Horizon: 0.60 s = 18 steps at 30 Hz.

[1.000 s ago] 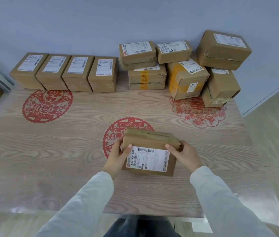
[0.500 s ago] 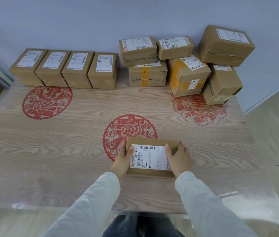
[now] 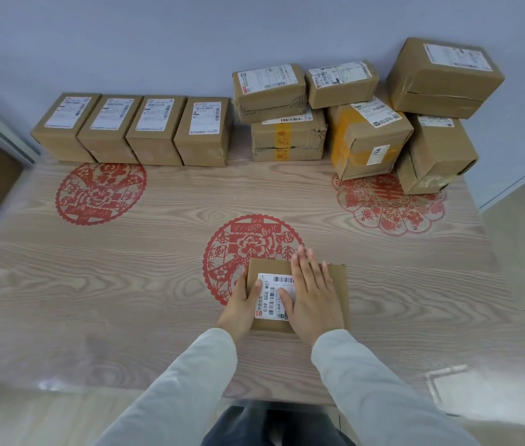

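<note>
A brown cardboard parcel with a white shipping label lies flat on the wood-grain table, near the front middle. My left hand holds its left side, thumb on top at the label's edge. My right hand lies flat on the parcel's top with straight fingers, covering part of the label.
Along the wall at the back left stands a row of several matching parcels. At the back right is a loose pile of several parcels, some stacked. Red paper-cut patterns mark the tabletop. The table's front edge runs just before my body.
The parcel was tilted up between both hands, then came down flat on the table. My right hand moved from the parcel's right edge onto its top and flattened out.
</note>
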### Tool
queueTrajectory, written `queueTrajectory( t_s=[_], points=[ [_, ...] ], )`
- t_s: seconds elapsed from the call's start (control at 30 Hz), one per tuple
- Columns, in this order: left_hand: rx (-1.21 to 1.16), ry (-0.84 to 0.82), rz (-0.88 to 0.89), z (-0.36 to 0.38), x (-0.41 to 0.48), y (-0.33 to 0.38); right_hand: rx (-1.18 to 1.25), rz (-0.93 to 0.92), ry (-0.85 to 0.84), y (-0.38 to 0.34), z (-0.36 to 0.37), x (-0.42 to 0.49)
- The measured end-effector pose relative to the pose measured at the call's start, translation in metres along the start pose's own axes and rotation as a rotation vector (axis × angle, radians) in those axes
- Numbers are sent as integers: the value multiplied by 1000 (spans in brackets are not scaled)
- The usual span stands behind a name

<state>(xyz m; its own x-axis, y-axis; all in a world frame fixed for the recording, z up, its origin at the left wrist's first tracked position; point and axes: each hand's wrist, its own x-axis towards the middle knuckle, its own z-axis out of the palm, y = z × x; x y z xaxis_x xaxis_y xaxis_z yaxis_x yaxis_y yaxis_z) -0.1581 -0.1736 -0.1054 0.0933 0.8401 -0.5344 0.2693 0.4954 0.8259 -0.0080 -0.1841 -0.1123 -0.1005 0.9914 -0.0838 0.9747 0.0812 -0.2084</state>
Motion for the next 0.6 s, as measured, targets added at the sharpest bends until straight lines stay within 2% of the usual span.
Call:
queueTrajectory(
  t_s=[0.37, 0.5, 0.6],
  points=[
    [-18, 12, -4, 2, 2, -3, 31, 3, -8, 0, 0, -1],
    [-3, 8, -8, 1, 2, -1, 44, 9, -74, 1, -4, 0],
    [41, -14, -16, -3, -2, 2, 141, -49, 7, 6, -14, 0]
  ],
)
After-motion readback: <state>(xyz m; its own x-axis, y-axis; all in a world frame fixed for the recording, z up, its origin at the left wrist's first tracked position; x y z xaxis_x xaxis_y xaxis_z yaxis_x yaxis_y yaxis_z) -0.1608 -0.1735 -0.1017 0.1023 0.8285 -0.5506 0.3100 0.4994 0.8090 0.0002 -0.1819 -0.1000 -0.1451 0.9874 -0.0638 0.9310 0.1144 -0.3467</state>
